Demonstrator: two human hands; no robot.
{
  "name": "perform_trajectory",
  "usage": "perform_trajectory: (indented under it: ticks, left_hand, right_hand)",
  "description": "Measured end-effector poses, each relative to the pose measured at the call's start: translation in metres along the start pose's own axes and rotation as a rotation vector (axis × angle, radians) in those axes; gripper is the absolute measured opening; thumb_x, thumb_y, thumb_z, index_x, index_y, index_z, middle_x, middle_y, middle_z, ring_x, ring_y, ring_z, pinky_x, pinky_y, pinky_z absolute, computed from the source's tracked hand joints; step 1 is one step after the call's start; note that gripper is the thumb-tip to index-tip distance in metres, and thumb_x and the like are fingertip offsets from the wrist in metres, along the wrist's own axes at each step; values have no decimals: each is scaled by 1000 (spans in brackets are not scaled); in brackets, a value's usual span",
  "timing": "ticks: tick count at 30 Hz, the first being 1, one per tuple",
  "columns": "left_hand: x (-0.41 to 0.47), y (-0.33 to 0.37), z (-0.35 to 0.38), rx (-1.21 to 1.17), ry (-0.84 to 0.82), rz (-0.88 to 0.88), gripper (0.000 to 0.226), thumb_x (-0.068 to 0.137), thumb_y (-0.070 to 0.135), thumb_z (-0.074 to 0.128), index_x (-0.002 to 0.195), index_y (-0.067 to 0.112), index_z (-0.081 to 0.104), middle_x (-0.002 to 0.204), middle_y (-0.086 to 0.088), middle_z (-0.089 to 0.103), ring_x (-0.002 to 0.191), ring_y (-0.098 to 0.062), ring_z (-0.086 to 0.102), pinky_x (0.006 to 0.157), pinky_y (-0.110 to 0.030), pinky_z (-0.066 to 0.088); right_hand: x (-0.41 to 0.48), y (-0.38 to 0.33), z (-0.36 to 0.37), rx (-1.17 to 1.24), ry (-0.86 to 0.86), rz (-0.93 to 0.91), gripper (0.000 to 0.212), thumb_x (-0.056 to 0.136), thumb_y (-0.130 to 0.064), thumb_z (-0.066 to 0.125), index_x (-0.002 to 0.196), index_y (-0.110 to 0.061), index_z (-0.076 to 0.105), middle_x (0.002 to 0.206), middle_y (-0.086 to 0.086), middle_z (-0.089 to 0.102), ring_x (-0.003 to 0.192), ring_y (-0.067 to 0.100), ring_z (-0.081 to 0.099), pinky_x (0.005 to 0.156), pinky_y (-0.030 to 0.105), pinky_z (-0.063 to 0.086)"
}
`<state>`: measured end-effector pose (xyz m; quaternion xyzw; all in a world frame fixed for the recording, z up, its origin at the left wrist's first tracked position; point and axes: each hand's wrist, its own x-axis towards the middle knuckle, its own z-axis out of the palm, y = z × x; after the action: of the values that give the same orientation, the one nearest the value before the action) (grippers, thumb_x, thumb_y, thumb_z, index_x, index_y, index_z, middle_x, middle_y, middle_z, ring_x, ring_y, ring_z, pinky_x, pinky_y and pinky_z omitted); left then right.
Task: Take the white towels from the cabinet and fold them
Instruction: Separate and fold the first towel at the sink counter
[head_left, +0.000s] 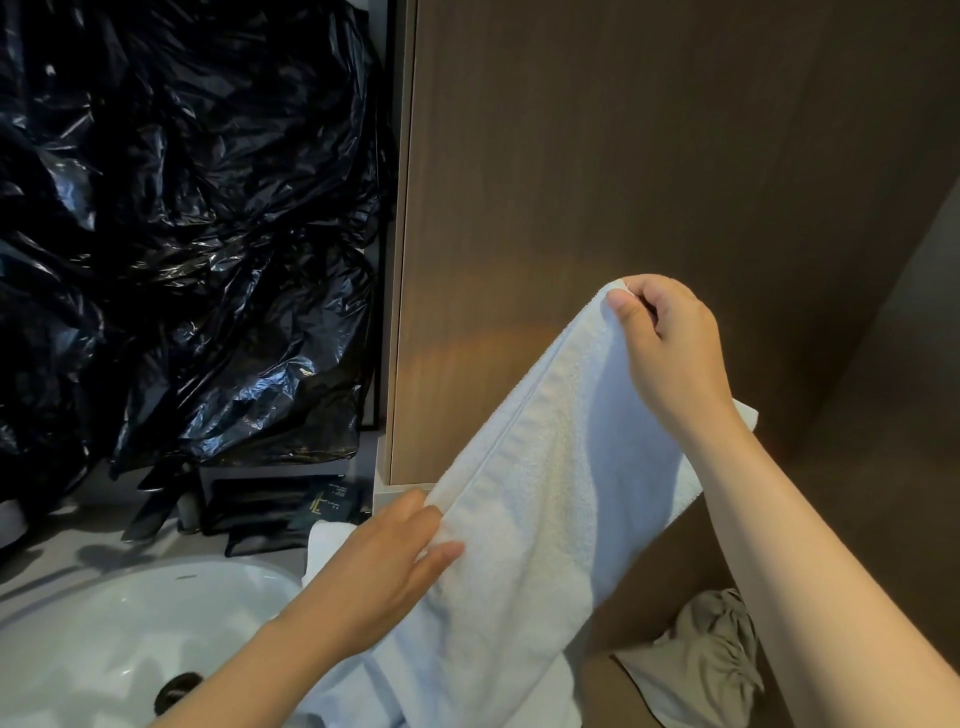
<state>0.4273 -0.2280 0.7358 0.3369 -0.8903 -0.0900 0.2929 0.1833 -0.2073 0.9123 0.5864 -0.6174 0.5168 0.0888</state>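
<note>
1. Two risks, the greater first. The white terry towel (545, 493) is out of the cabinet. It stretches slantwise across the lower middle of the frame, in front of the brown wood-grain cabinet panel (649, 156). Its slack lower end trails beside the white ceramic basin (78, 649) at lower left. If lowered, it could dip into the bowl and, I judge, pick up water.
2. The lesser risk: only a small corner is pinched at the top, so a tug from below could pull it free and skew the fold.
3. Raised right of centre, the right hand (670, 353) bends down at the wrist. Its thumb and forefinger nip the towel's top corner, and the other fingers are curled.
4. At lower middle, the left hand (384, 566) holds the hem back-up, with fingers nearly straight along the edge and the thumb on the pile.
</note>
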Motion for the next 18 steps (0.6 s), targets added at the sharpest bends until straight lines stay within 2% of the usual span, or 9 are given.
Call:
perform_trajectory:
  ticks: [3, 5, 9, 11, 13, 15, 16, 18]
  left_hand:
    - [-7, -7, 7, 35, -27, -44, 72, 82, 78, -4, 80, 20, 39, 89, 8, 39, 77, -10, 43, 72, -30, 40]
    - [-8, -13, 6, 3, -7, -61, 72, 86, 74, 1, 80, 17, 43, 88, 5, 42, 76, -11, 45, 73, -32, 42]
    - [4, -18, -30, -133, 58, -79, 41, 92, 50, 23, 69, 22, 41, 75, 7, 43, 69, -3, 45, 65, -19, 34]
    - [12, -15, -62, -232, 66, -78, 39, 88, 50, 29, 65, 20, 38, 69, 8, 43, 62, -3, 40, 62, -22, 33]
    - [17, -10, -95, -473, -45, -179, 48, 83, 53, 39, 65, 9, 46, 66, 8, 45, 64, -6, 43, 64, -29, 38]
    - [22, -13, -107, -646, -269, -283, 56, 83, 56, 47, 75, 2, 59, 72, -1, 60, 68, -14, 54, 69, -33, 46]
    - [22, -17, -103, -587, -351, -295, 60, 83, 61, 48, 80, 3, 63, 76, -3, 63, 71, -15, 58, 71, -35, 49]
    - [19, -30, -74, -372, -401, -285, 68, 84, 72, 44, 78, 6, 60, 73, 3, 55, 68, -11, 53, 68, -37, 47]
  right_hand:
    - [1, 5, 4, -2, -8, 8, 17, 102, -31, 49, 98, -21, 62, 98, -6, 62, 88, 6, 57, 72, 9, 39]
    - [1, 8, 5, -5, -13, 7, 17, 102, -31, 48, 98, -21, 62, 98, -5, 62, 87, 5, 57, 72, 10, 40]
    - [1, 12, -5, -47, 20, -15, 21, 103, -31, 45, 102, -18, 63, 100, -4, 62, 88, 5, 56, 73, 9, 40]
    - [-1, 14, -12, -56, 50, -16, 24, 104, -30, 44, 103, -16, 63, 97, -5, 61, 87, 7, 56, 74, 10, 40]
    - [-4, 21, -18, -87, 49, 27, 24, 104, -30, 43, 97, -17, 61, 90, -4, 60, 82, 7, 57, 71, 11, 40]
    - [-9, 35, -18, -137, -27, 128, 30, 103, -32, 44, 89, -13, 61, 82, 0, 61, 77, 7, 56, 64, 15, 39]
    - [-14, 44, -15, -162, -81, 184, 35, 103, -32, 44, 85, -9, 62, 80, 5, 62, 74, 9, 56, 61, 20, 39]
    - [-30, 65, -3, -207, -174, 266, 41, 103, -31, 44, 82, -2, 62, 77, 12, 62, 71, 19, 56, 61, 31, 39]
